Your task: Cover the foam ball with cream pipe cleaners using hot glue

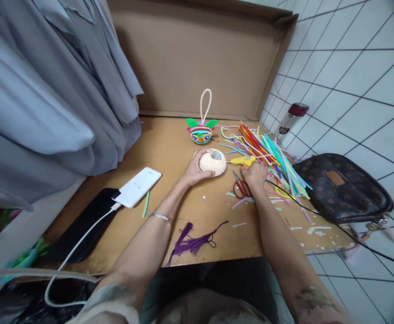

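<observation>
My left hand (194, 169) grips a cream-coloured round ball (213, 167) from its left side, and a greyish patch shows on the ball's top. In my right hand (255, 174) is a yellow hot glue gun (242, 161), its nozzle pointing left, close to the ball's right side; whether the tip touches is too small to tell. Red-handled scissors (241, 188) lie on the table just below my right hand. Beyond the ball sits a colourful animal-head ornament (201, 133) with green ears and a white loop standing up from it.
Coloured fuzzy stems (267, 146) are heaped at the right, beside a dark patterned bag (343, 186) and a red-capped bottle (291, 119). A purple tassel (195, 243) lies near the front edge. A white power bank (139, 186) with a cable is at left. Cardboard (200, 58) stands behind.
</observation>
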Demonstrator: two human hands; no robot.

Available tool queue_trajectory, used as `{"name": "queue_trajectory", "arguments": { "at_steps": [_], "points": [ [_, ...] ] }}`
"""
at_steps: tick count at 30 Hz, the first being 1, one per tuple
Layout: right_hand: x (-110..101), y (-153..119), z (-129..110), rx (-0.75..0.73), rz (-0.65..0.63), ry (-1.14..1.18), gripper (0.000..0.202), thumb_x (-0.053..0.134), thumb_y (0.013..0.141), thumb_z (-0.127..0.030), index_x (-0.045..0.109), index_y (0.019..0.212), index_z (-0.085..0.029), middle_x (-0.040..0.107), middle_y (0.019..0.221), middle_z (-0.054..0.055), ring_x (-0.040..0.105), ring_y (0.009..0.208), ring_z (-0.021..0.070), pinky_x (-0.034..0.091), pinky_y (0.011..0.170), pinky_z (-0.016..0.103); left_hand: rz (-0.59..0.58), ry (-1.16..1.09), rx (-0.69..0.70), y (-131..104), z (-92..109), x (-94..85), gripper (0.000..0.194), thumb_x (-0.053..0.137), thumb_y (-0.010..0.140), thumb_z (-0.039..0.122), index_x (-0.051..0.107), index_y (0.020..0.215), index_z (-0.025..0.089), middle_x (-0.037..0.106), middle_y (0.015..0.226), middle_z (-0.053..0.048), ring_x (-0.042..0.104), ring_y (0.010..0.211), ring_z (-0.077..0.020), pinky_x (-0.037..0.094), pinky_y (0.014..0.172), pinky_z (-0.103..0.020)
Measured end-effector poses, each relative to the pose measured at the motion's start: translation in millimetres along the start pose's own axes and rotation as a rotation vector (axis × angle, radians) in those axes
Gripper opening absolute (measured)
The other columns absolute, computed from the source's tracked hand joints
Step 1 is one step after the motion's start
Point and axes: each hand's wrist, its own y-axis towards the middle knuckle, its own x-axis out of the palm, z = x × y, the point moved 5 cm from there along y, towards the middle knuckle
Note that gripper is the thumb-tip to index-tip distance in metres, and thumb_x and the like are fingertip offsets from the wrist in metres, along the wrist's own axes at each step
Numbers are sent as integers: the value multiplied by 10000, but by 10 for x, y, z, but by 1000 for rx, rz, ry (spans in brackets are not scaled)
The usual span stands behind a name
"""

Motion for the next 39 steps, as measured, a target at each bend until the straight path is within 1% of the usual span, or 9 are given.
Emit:
{"name": "queue_trajectory", "arguments": {
  "at_steps": [4,6,9,12,14,17,22,26,39],
  "points": [
    [-120,-38,-107,-196,286,97,365,641,856,-307,708,1110,-53,683,1167,296,593,1150,418,427,1018,603,-2,81,62,-24,90,20,773,855,600,320,596,1324,239,569,1442,-110,541,1396,-363,383,1253,-594],
    [-250,-135,-245,-391,411,282,363,615,869,-321,696,1153,-110,695,1135,243,601,1101,384,451,978,581,-8,105,96,-39,120,53,765,865,601,323,607,1318,247,557,1442,-115,541,1399,-369,389,1249,-599],
    [-406,-381,-532,-765,376,517,423,549,926,-353,644,1304,-189,701,1119,150,621,1007,302,496,914,482,-20,108,165,-64,163,114,748,847,628,320,616,1335,244,536,1427,-123,547,1397,-365,429,1226,-582],
    [-503,-592,-718,-918,356,538,359,556,958,-387,685,1250,-223,713,1041,110,635,968,278,487,884,438,-29,108,208,-84,199,155,735,820,649,283,617,1354,238,520,1430,-128,557,1385,-352,456,1210,-557],
    [-522,-640,-760,-922,346,525,257,529,999,-373,735,1072,-237,711,928,91,638,900,259,480,844,415,-31,108,219,-90,219,160,731,815,651,268,622,1355,226,518,1427,-133,553,1389,-353,458,1212,-549],
    [-525,-599,-728,-880,319,603,289,489,1041,-351,723,916,-235,709,866,86,643,851,244,493,809,394,-35,111,209,-90,237,151,723,819,644,264,630,1340,222,519,1428,-135,541,1401,-358,445,1225,-558],
    [-526,-500,-632,-783,339,727,274,539,1026,-375,700,862,-227,712,858,76,660,839,233,516,785,374,-38,135,164,-77,222,129,751,839,616,252,629,1337,252,523,1431,-115,544,1395,-361,434,1226,-587],
    [-480,-465,-614,-729,284,733,287,534,1019,-387,680,827,-231,692,834,58,651,808,218,513,765,362,-30,132,161,-69,205,118,750,840,615,258,631,1336,256,526,1422,-108,550,1388,-361,441,1224,-582],
    [-395,-448,-635,-823,222,530,263,528,1031,-325,698,854,-231,732,888,60,651,868,228,419,791,365,-14,137,132,-72,165,76,742,864,625,303,632,1329,258,539,1419,-108,552,1388,-363,442,1221,-594]
  ]
}}
